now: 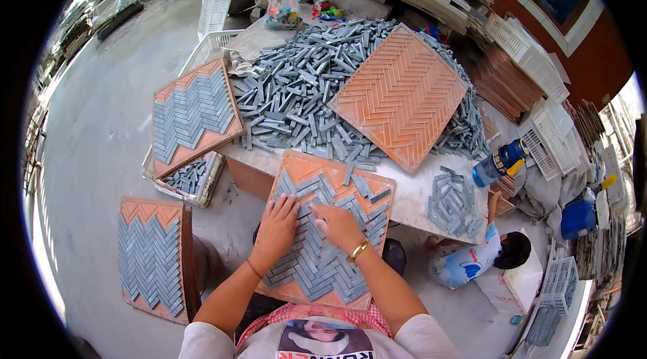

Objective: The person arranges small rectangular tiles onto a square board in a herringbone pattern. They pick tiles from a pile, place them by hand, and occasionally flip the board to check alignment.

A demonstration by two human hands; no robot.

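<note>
In front of me an orange herringbone tray (296,162) rests near my lap, its grooves largely filled with grey stone strips (317,251). My left hand (276,221) lies flat on the strips at the tray's left side, fingers stretched out. Just right of it, my right hand (339,227) has its fingers curled together, the tips down at the strips; whatever they pinch is hidden. A few loose strips (362,186) lie askew on the tray's upper right, where bare orange grooves show.
Beyond lies a big heap of strips (303,83) with an unfilled orange tray (404,96) on it. Filled trays (192,113) (151,254) stand at left, above a white crate (214,180). At right are a blue bottle (499,162) and another person (465,261) beside the table.
</note>
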